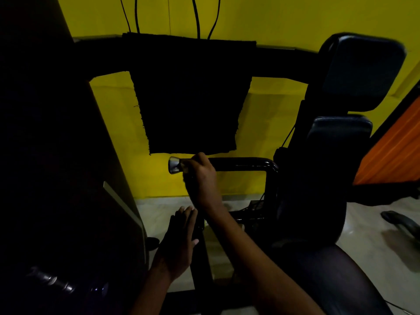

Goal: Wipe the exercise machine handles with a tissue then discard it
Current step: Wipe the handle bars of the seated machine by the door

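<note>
Against the yellow wall (268, 19), at mid-frame, the right hand (201, 176) is curled over the handle (238, 163) just behind its silver end cap (174, 164), knuckles up and wrist bent down, the forearm running back to the near right. A scrap of something pale shows under the fingers next to the cap; it may be the tissue (184, 166), but the dim light leaves that unsure. The handle lies level, its long axis running left to right, the cap pointing left and the right end bending down into the machine's black frame (271, 189). Below and nearer, the left hand (179, 242) rests with straight, relaxed fingers pointing away, flat against a dark upright bar (201, 253), holding nothing. Two dark pads (361, 69) stand at far right, above a seat (336, 276) at near right. A black mat (191, 94) hangs on the wall beyond the handle.
</note>
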Demonstrator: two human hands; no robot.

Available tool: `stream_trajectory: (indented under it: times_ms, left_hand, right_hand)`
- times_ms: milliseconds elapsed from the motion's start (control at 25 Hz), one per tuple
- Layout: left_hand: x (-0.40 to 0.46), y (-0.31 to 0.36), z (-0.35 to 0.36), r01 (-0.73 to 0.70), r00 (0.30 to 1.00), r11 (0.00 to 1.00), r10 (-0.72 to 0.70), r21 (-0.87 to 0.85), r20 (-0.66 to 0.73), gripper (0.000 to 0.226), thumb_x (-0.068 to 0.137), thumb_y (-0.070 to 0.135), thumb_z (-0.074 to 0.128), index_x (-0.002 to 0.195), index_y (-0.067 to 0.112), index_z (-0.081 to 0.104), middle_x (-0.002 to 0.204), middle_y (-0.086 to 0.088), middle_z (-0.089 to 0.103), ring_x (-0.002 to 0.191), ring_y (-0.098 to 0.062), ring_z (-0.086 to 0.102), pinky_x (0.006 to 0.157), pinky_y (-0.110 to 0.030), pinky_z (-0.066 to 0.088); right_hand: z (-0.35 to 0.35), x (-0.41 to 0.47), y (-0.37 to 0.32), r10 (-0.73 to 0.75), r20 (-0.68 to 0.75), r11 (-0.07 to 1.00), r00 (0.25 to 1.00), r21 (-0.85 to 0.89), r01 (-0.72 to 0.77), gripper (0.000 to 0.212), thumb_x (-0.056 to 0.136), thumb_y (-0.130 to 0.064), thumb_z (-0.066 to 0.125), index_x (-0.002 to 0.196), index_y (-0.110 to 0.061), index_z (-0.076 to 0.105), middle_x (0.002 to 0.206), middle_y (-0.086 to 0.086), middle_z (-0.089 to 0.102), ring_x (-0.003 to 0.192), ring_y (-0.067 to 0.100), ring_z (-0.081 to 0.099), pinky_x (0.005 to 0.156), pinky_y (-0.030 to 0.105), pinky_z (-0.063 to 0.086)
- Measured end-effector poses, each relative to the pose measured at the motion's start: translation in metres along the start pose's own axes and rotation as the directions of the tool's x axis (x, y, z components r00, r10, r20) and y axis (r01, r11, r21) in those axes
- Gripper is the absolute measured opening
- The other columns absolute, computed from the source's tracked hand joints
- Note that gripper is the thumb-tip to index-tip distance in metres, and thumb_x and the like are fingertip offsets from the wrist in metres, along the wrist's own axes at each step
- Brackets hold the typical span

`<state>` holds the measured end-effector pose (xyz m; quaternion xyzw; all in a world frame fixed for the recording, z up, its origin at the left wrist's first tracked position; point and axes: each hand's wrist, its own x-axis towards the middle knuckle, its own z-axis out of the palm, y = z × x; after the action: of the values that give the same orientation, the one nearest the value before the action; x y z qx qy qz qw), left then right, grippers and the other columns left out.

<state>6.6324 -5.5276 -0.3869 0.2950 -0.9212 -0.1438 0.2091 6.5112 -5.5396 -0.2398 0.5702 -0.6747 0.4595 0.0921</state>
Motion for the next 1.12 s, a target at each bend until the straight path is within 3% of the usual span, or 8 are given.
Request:
stream_trajectory:
  times_ms: [40,120,280,400,520,720,960,1120]
  left_hand:
    - [0.000,-0.006,0.000,-0.016,1.000,1.000,0.016,0.022,-0.003,0.092,0.090,0.030,0.059,0.151,0.026,-0.008,0.159,0.008,-0.012,0.146,-0.013,-0.013,0.115,-0.023,-0.013]
    - [0.000,-0.016,-0.002,-0.058,0.998,0.996,0.057,0.067,0.026,0.075,0.094,0.044,0.042,0.153,0.025,-0.001,0.160,0.008,-0.005,0.147,-0.017,0.000,0.116,-0.025,-0.011]
    - [0.004,-0.018,-0.012,-0.115,0.992,0.991,0.110,0.072,0.068,0.099,0.075,0.032,0.077,0.152,0.017,0.016,0.156,-0.001,0.022,0.143,-0.017,0.013,0.116,-0.029,-0.001]
    - [0.003,-0.019,-0.014,-0.098,0.992,0.994,0.095,0.038,0.081,0.094,0.077,0.030,0.075,0.151,0.016,0.018,0.157,-0.001,0.020,0.144,-0.017,0.012,0.116,-0.028,-0.001]
    - [0.001,-0.023,-0.014,-0.115,0.989,0.993,0.115,0.002,0.088,0.071,0.094,0.042,0.044,0.153,0.018,0.010,0.160,0.004,0.006,0.146,-0.015,0.004,0.117,-0.026,-0.008]
    - [0.005,-0.027,-0.008,-0.133,0.991,0.989,0.135,-0.070,0.024,0.088,0.084,0.035,0.049,0.151,0.031,-0.007,0.158,0.017,-0.013,0.145,-0.005,-0.008,0.116,-0.028,-0.003]
    - [0.005,-0.028,-0.006,-0.133,0.991,0.978,0.128,-0.164,-0.037,0.078,0.084,0.036,0.049,0.151,0.032,0.010,0.157,0.023,-0.002,0.144,0.002,0.000,0.116,-0.021,0.002]
    - [0.010,-0.038,-0.007,-0.065,0.997,0.978,0.057,-0.200,-0.043,0.071,0.078,0.045,0.056,0.143,0.038,0.028,0.151,0.030,0.017,0.140,0.011,0.006,0.111,-0.018,0.024]
  right_hand:
    - [-0.015,-0.001,0.010,0.034,-0.043,0.999,0.999,0.004,-0.034,0.016,0.082,0.004,0.060,0.096,0.002,0.067,0.095,0.017,0.057,0.077,0.027,0.058,0.062,0.037,0.054]
    - [-0.056,-0.001,0.041,0.170,-0.196,0.981,0.966,-0.056,-0.185,0.019,0.083,0.003,0.062,0.101,-0.001,0.067,0.101,0.015,0.059,0.083,0.020,0.057,0.066,0.028,0.051]
    - [-0.113,-0.007,0.090,0.371,-0.394,0.879,0.841,-0.143,-0.455,0.016,0.090,-0.012,0.061,0.098,-0.001,0.069,0.096,0.017,0.060,0.080,0.025,0.058,0.066,0.026,0.040]
    - [-0.090,-0.005,0.078,0.324,-0.323,0.907,0.889,-0.160,-0.389,0.016,0.087,-0.006,0.063,0.100,0.000,0.070,0.094,0.017,0.061,0.077,0.026,0.059,0.063,0.024,0.041]
    - [-0.043,-0.004,0.039,0.150,-0.172,0.975,0.974,-0.139,-0.175,0.014,0.080,0.002,0.068,0.094,0.002,0.069,0.089,0.016,0.063,0.072,0.015,0.055,0.059,0.007,0.033]
    - [0.014,0.003,0.002,-0.027,-0.040,0.989,0.999,-0.143,0.021,0.012,0.072,0.003,0.070,0.083,0.004,0.065,0.081,0.017,0.057,0.062,0.028,0.053,0.050,0.032,0.046]
    - [0.018,0.006,-0.002,-0.107,-0.017,0.989,0.994,-0.107,0.105,0.008,0.079,-0.005,0.062,0.077,0.002,0.064,0.077,0.016,0.053,0.062,0.026,0.050,0.052,0.028,0.039]
    - [0.012,0.011,-0.010,-0.105,0.007,0.991,0.994,-0.081,0.105,0.006,0.080,-0.001,0.066,0.083,0.004,0.065,0.083,0.017,0.057,0.066,0.028,0.055,0.054,0.026,0.040]
